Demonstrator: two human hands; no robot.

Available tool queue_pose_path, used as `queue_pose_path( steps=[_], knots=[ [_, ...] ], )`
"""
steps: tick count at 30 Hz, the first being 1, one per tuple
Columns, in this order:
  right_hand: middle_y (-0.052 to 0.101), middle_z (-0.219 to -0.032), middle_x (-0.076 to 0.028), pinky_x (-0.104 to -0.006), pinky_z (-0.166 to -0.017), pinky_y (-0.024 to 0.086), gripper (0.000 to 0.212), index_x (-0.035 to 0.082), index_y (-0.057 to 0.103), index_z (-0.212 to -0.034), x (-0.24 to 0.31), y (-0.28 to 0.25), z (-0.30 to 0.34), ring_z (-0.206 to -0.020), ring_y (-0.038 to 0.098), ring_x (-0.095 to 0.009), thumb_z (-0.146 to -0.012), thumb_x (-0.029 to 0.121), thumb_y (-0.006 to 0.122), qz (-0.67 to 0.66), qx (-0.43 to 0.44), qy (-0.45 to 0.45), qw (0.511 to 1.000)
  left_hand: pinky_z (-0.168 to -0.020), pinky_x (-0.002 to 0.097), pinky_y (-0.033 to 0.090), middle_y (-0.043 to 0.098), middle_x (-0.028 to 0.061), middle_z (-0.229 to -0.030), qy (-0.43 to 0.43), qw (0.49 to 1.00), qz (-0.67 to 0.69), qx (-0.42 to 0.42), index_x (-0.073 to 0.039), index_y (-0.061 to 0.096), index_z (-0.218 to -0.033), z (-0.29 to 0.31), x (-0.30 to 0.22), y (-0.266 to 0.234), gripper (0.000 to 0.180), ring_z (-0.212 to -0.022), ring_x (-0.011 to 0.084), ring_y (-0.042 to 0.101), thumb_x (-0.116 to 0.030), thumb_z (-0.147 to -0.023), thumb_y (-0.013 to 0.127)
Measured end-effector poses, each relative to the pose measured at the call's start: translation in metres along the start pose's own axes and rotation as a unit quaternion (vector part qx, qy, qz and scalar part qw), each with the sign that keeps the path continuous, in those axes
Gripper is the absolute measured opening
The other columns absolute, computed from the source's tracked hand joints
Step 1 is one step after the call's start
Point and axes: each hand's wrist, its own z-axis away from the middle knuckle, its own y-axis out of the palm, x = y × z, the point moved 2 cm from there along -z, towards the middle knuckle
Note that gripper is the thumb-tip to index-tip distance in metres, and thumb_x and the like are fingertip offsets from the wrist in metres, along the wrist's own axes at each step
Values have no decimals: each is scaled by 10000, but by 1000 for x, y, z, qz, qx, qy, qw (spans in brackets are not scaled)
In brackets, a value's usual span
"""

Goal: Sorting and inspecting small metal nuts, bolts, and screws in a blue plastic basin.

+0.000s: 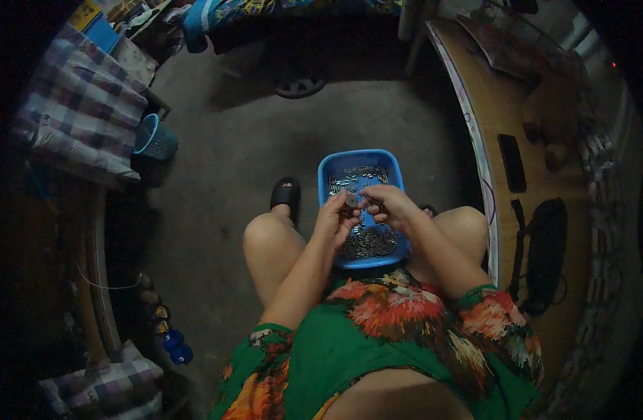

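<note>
A blue plastic basin sits between my knees, with many small shiny metal pieces heaped at its near end and more scattered at its far end. Over the basin's middle, my left hand is closed round a small round brownish piece with a flat face. Close beside it, my right hand has its fingers curled and pinched together, almost touching the left one. Something small and dark shows at the right fingertips, too small to name.
On the right stands a wooden bench or table bearing a black phone-like slab and a black bag. To the left are a teal basket and a checked cloth. A dark round object lies on the floor ahead.
</note>
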Motion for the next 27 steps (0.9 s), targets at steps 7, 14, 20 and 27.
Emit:
queue_pose_path(
  steps=[7, 14, 20, 27],
  knots=[
    [493, -734, -16, -145, -366, 257, 171, 16, 495, -953, 4, 4, 5, -507, 384, -42, -833, 137, 487, 42, 52, -19, 998, -500, 221, 422, 575, 98, -792, 2, 1000, -3, -21, -61, 509, -913, -3, 2, -8, 276, -597, 145, 512, -328, -845, 490],
    [499, -741, -18, -133, -361, 259, 187, 11, 487, -968, 0, 0, -2, -503, 384, -35, -830, 135, 507, -22, 78, 10, 997, -464, 225, 424, 573, 85, -760, 5, 1000, -15, -23, -59, 495, -904, 1, -2, -4, 258, -576, 137, 521, -311, -852, 480],
    [513, -751, -34, -125, -357, 264, 203, 13, 460, -991, -1, -3, -5, -496, 388, -30, -809, 85, 514, -17, 85, 12, 996, -477, 218, 409, 571, 87, -775, 13, 1000, -22, -13, -56, 493, -910, -1, 0, -6, 273, -588, 136, 516, -322, -849, 485],
    [533, -752, -53, -139, -368, 291, 186, 10, 486, -962, -6, -12, -13, -532, 440, -50, -791, 71, 529, -26, 107, 5, 994, -474, 217, 411, 560, 79, -754, 13, 999, -31, -12, -61, 494, -896, 2, -1, -2, 252, -585, 131, 512, -309, -851, 484]
  ],
)
